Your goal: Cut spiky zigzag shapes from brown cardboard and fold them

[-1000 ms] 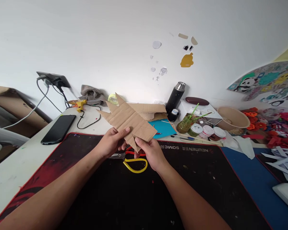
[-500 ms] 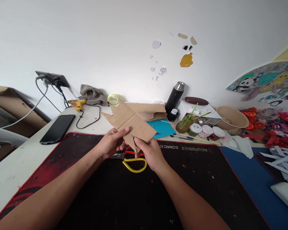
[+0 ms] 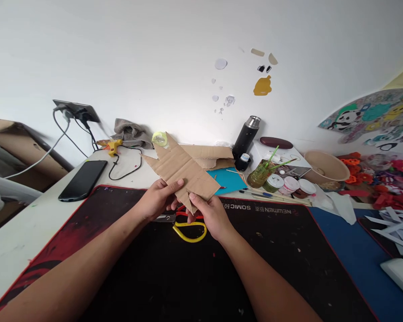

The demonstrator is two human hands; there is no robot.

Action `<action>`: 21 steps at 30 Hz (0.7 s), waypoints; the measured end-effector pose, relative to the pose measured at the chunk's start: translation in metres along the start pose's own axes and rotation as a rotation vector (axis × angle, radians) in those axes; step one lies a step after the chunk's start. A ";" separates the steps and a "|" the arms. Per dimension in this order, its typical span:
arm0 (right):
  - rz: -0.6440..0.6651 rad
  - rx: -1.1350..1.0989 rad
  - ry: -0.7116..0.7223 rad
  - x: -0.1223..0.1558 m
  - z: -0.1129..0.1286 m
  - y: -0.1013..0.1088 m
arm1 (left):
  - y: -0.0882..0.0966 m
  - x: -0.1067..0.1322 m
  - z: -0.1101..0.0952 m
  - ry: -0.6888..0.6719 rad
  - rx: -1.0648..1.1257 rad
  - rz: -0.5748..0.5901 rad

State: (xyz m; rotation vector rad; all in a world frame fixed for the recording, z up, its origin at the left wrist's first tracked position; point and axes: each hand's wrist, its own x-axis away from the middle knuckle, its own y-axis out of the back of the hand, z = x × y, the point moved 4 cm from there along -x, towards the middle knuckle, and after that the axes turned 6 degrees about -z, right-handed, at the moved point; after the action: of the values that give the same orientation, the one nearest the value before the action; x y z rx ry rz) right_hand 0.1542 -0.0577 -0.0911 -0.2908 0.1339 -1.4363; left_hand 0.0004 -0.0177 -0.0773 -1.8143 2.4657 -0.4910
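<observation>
A brown cardboard piece with jagged points at its upper left is held up between both my hands. My left hand grips its lower left edge, thumb pressed on the front face. My right hand pinches the bottom corner, where a narrow pointed flap shows beside the thumb. Fingers behind the cardboard are partly hidden. Beneath my hands lie scissors with yellow and red handles, on the black desk mat; their blades are partly covered by my left hand.
Left stand a phone and a yellow glue gun. Behind are a tape roll, more cardboard, blue paper and a black flask. Paint jars, a brush jar and paper strips are at right.
The view has shifted slightly, so everything sits a little further right. Both hands keep their hold on the cardboard, which looks almost unchanged in tilt.
</observation>
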 end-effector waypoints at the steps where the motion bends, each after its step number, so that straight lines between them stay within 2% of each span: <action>1: 0.001 0.006 -0.002 0.000 -0.001 0.000 | -0.001 0.000 -0.001 -0.005 0.002 0.004; 15: 0.003 0.054 -0.032 -0.001 -0.006 0.003 | 0.001 -0.002 -0.003 -0.032 0.003 -0.007; 17: 0.014 0.065 -0.033 -0.002 -0.005 0.005 | 0.009 -0.006 -0.007 -0.055 0.039 -0.092; 21: 0.055 0.242 0.033 -0.001 0.004 0.008 | 0.042 -0.016 -0.025 -0.167 0.320 -0.409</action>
State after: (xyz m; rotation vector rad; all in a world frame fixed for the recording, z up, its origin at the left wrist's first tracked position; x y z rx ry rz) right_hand 0.1628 -0.0558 -0.0891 -0.0642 -0.0059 -1.3868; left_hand -0.0389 0.0139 -0.0670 -2.1134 1.7881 -0.6742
